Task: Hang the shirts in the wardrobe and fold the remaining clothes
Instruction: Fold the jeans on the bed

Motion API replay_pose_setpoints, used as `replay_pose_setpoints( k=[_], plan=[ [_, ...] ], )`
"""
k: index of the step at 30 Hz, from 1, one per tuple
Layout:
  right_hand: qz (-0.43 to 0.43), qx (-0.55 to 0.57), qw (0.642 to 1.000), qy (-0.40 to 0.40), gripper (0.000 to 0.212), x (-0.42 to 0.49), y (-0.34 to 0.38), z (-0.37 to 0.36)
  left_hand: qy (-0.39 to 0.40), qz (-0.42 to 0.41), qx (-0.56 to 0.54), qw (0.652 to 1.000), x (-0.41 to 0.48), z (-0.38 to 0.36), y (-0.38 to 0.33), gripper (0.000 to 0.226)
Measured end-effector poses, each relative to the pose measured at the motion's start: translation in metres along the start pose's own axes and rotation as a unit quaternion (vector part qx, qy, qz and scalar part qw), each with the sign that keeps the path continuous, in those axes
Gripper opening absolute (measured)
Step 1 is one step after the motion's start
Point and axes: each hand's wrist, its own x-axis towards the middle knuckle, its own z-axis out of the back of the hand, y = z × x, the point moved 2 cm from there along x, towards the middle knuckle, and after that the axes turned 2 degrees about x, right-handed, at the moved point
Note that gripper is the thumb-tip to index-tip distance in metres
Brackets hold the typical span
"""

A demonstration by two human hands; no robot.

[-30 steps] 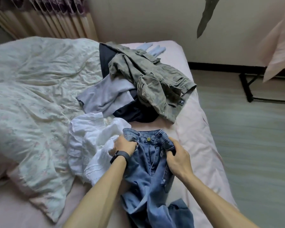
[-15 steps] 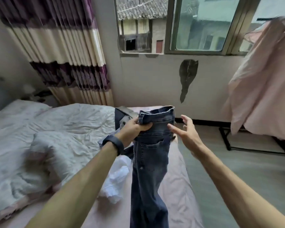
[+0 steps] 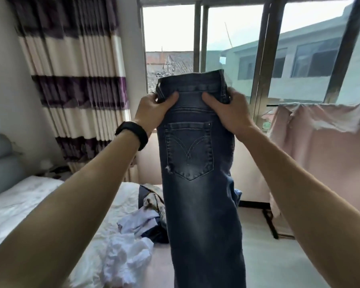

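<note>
**Jeans held up before the window**

Head view: both hands held the dark jeans [image 3: 197, 183] up in the air, one back pocket facing the camera and the legs hanging straight down. The left hand [image 3: 154, 110], with a black wristband [image 3: 133, 134], had its grip clamped on the waistband's left edge. The right hand [image 3: 227, 113] was clamped on the right edge. Below, on the bed [image 3: 29, 204], a crumpled white garment [image 3: 127, 258] lay just beside a pale blue garment [image 3: 139, 221].

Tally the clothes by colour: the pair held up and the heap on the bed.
Dark blue: 1, the jeans, gripped by the left hand and right hand
White: 1, white garment
Lilac: 1, lilac garment
Navy: 1, navy garment
Olive-grey: 1, olive-grey garment
Total: 5; a blue scrap beside the jeans is too hidden to count.
</note>
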Motion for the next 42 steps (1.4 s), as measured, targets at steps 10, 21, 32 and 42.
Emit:
replay_pose_setpoints(
  k=[10,21,32,42],
  plan=[
    [-0.078,0.032,0.996,0.016,0.05,0.0,0.041,0.053,0.015,0.004,0.027,1.0,-0.01,-0.017,-0.073,0.078],
    [-0.11,0.039,0.993,0.007,0.051,0.009,0.055,0.052,0.001,0.027,0.027,0.999,0.005,-0.017,-0.086,0.036],
    [-0.133,0.033,0.987,0.088,0.045,0.051,0.059,0.032,0.022,0.085,0.03,0.996,0.051,-0.005,-0.075,0.058],
    [-0.132,-0.124,0.98,0.082,0.045,0.077,-0.194,-0.079,0.052,0.184,-0.009,0.982,0.118,-0.041,0.202,0.036]
  ],
)
